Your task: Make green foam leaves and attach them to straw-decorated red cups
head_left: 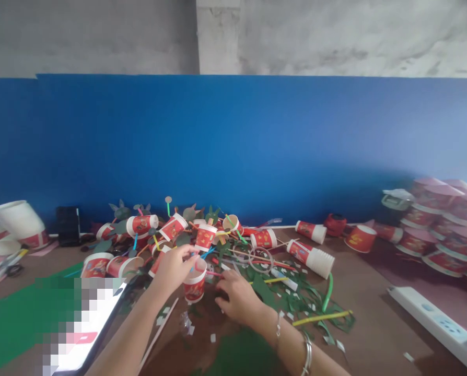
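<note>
A red printed paper cup [194, 288] stands upright on the brown table in front of me. My left hand [174, 269] grips it at the rim, fingers bent over the opening; the fingertips inside are partly hidden. A pink straw [213, 273] sticks out from the cup's right side. Close to the straw's outer end is my right hand [237, 296], its fingers curved and apart, with nothing visible between them. Just behind, another small red cup [206, 237] leans among straws and paper cutouts.
Green paper scraps [263, 290] and loose straws litter the right side. Stacked cups [314, 258] lie behind them. A white power strip [433, 318] is at right, near piled red cups [448, 240]. A phone or tablet [96, 326] lies at left on green paper. A blue wall panel [233, 146] stands behind.
</note>
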Action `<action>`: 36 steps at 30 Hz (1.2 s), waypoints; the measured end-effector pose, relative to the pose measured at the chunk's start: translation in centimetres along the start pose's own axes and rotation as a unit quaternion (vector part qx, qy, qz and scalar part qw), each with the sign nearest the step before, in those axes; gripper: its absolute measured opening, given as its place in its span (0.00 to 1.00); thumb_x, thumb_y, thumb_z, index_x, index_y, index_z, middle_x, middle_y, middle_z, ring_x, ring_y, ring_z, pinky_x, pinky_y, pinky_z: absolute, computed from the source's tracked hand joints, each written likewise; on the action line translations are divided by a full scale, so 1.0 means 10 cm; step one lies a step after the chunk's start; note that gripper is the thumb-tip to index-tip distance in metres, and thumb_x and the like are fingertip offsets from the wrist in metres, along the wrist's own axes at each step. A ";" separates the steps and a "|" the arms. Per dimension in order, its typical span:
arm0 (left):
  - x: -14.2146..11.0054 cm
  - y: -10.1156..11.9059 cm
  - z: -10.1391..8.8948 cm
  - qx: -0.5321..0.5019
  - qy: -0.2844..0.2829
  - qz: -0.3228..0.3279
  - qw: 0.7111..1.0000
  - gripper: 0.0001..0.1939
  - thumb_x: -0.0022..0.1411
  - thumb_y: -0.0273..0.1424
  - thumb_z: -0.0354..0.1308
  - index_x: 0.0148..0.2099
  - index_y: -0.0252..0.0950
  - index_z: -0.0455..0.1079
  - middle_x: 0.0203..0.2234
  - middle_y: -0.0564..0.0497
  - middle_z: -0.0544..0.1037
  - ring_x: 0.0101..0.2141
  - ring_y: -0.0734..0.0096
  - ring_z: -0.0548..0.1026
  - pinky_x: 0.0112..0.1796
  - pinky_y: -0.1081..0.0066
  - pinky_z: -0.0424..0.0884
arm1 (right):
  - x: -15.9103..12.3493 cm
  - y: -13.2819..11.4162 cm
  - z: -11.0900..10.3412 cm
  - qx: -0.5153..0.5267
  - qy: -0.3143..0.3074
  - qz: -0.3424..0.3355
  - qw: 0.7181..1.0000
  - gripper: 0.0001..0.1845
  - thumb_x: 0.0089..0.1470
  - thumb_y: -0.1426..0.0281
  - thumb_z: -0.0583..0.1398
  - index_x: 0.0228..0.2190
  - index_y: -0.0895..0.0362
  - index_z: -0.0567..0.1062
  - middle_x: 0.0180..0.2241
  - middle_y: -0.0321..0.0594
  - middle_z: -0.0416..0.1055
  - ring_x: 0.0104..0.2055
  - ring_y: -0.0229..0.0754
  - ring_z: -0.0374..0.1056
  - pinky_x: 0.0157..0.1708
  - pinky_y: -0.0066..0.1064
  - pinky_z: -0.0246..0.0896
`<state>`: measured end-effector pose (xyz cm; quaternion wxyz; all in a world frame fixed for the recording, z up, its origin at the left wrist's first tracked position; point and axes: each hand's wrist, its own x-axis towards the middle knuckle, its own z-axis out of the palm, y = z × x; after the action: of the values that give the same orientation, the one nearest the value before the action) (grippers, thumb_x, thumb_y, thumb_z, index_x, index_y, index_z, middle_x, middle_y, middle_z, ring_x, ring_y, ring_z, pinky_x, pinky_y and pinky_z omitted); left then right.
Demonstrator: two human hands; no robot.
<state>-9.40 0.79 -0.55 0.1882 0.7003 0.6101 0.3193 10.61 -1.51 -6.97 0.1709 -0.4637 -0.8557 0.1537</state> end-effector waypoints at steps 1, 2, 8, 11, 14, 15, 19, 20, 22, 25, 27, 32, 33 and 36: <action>0.02 -0.02 0.01 0.009 -0.004 -0.004 1.000 0.13 0.54 0.34 0.52 0.39 0.38 0.74 0.36 0.47 0.81 0.39 0.60 0.77 0.38 0.68 0.70 | 0.02 -0.02 0.02 -0.009 -0.019 0.000 1.000 0.14 0.47 0.65 0.61 0.37 0.57 0.76 0.42 0.45 0.68 0.47 0.49 0.61 0.48 0.35 0.56; 0.03 -0.03 0.02 0.017 -0.006 -0.005 1.000 0.12 0.55 0.34 0.52 0.38 0.38 0.74 0.36 0.47 0.81 0.39 0.60 0.77 0.38 0.68 0.70 | 0.05 -0.04 0.03 -0.016 -0.036 0.004 0.999 0.18 0.45 0.62 0.63 0.38 0.58 0.76 0.44 0.47 0.67 0.49 0.51 0.60 0.49 0.37 0.55; 0.05 -0.09 -0.01 -0.002 -0.029 -0.004 1.000 0.09 0.55 0.32 0.52 0.35 0.38 0.72 0.33 0.48 0.80 0.38 0.61 0.77 0.38 0.69 0.69 | 0.15 -0.06 0.04 -0.010 -0.066 0.057 0.996 0.21 0.37 0.62 0.66 0.35 0.59 0.75 0.45 0.48 0.65 0.49 0.53 0.58 0.49 0.39 0.54; 0.04 -0.10 -0.08 -0.018 -0.038 -0.017 0.999 0.07 0.54 0.32 0.52 0.33 0.38 0.71 0.32 0.48 0.80 0.36 0.61 0.77 0.36 0.69 0.69 | 0.18 -0.05 0.03 0.040 -0.028 0.101 0.994 0.11 0.37 0.70 0.64 0.29 0.58 0.76 0.39 0.45 0.70 0.45 0.49 0.62 0.44 0.34 0.56; 0.03 -0.11 -0.14 -0.042 -0.046 -0.025 0.998 0.08 0.53 0.33 0.52 0.34 0.37 0.70 0.32 0.48 0.80 0.34 0.61 0.77 0.34 0.68 0.69 | 0.20 -0.01 0.02 0.114 0.004 0.132 0.985 0.04 0.39 0.74 0.62 0.24 0.57 0.76 0.28 0.38 0.73 0.34 0.42 0.67 0.34 0.28 0.57; 0.02 -0.12 -0.16 -0.049 -0.052 -0.029 0.997 0.08 0.53 0.34 0.52 0.34 0.37 0.70 0.31 0.48 0.80 0.34 0.61 0.77 0.34 0.69 0.69 | 0.21 0.01 0.02 0.128 0.007 0.137 0.982 0.02 0.40 0.73 0.62 0.23 0.57 0.76 0.25 0.36 0.73 0.31 0.40 0.67 0.30 0.26 0.57; 0.01 -0.11 -0.20 -0.053 -0.069 -0.028 0.996 0.07 0.53 0.33 0.52 0.33 0.37 0.69 0.30 0.49 0.80 0.35 0.60 0.77 0.35 0.68 0.68 | 0.22 0.06 -0.05 0.143 0.033 0.158 0.976 0.04 0.40 0.69 0.64 0.19 0.57 0.76 0.21 0.34 0.73 0.25 0.37 0.65 0.24 0.24 0.53; 0.01 -0.10 -0.20 -0.049 -0.068 -0.027 0.996 0.07 0.53 0.33 0.53 0.32 0.37 0.69 0.30 0.49 0.80 0.36 0.60 0.77 0.35 0.68 0.68 | 0.22 0.07 -0.07 0.142 0.036 0.162 0.976 0.05 0.40 0.69 0.65 0.18 0.57 0.76 0.20 0.34 0.73 0.25 0.37 0.65 0.24 0.24 0.52; 0.01 -0.08 -0.19 -0.042 -0.062 -0.030 0.997 0.07 0.53 0.34 0.53 0.32 0.38 0.68 0.30 0.50 0.80 0.35 0.61 0.77 0.35 0.69 0.68 | 0.21 0.05 -0.11 0.127 0.032 0.164 0.978 0.06 0.40 0.68 0.65 0.18 0.56 0.76 0.19 0.34 0.73 0.24 0.38 0.66 0.24 0.25 0.52; 0.01 -0.06 -0.16 -0.042 -0.054 -0.032 0.997 0.07 0.53 0.34 0.53 0.33 0.38 0.68 0.29 0.50 0.79 0.33 0.63 0.77 0.32 0.71 0.67 | 0.19 -0.01 -0.17 0.069 0.032 0.141 0.987 0.06 0.41 0.67 0.65 0.19 0.55 0.77 0.23 0.37 0.76 0.27 0.40 0.68 0.26 0.26 0.54; 0.00 -0.06 -0.13 -0.052 -0.066 -0.030 0.996 0.06 0.53 0.34 0.53 0.33 0.37 0.68 0.28 0.51 0.79 0.31 0.64 0.77 0.30 0.72 0.67 | 0.18 -0.05 -0.20 0.023 0.033 0.123 0.992 0.07 0.42 0.66 0.66 0.20 0.55 0.77 0.25 0.39 0.76 0.29 0.42 0.69 0.28 0.27 0.54; -0.03 -0.06 -0.17 -0.014 -0.112 -0.043 0.993 0.05 0.54 0.31 0.51 0.32 0.38 0.67 0.22 0.53 0.77 0.24 0.67 0.75 0.26 0.73 0.63 | 0.19 -0.07 -0.23 -0.007 0.031 0.127 0.991 0.09 0.43 0.64 0.65 0.19 0.55 0.77 0.25 0.39 0.76 0.29 0.42 0.69 0.27 0.27 0.53; -0.03 -0.06 -0.20 0.006 -0.109 -0.039 0.993 0.05 0.54 0.30 0.51 0.32 0.38 0.67 0.22 0.53 0.78 0.24 0.67 0.74 0.26 0.73 0.63 | 0.19 -0.07 -0.23 -0.008 0.034 0.128 0.991 0.09 0.44 0.64 0.64 0.19 0.55 0.77 0.25 0.39 0.76 0.29 0.42 0.69 0.27 0.27 0.53; -0.03 -0.07 -0.27 0.080 -0.086 -0.031 0.993 0.05 0.54 0.29 0.50 0.33 0.39 0.68 0.25 0.52 0.78 0.27 0.65 0.75 0.27 0.73 0.61 | 0.19 -0.05 -0.24 -0.015 0.039 0.130 0.991 0.09 0.45 0.64 0.64 0.19 0.55 0.77 0.25 0.39 0.76 0.30 0.42 0.69 0.28 0.27 0.54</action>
<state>-11.79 0.24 0.89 0.1934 0.7187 0.6367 0.2018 10.35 0.13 -4.32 0.1753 -0.5792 -0.7830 0.1439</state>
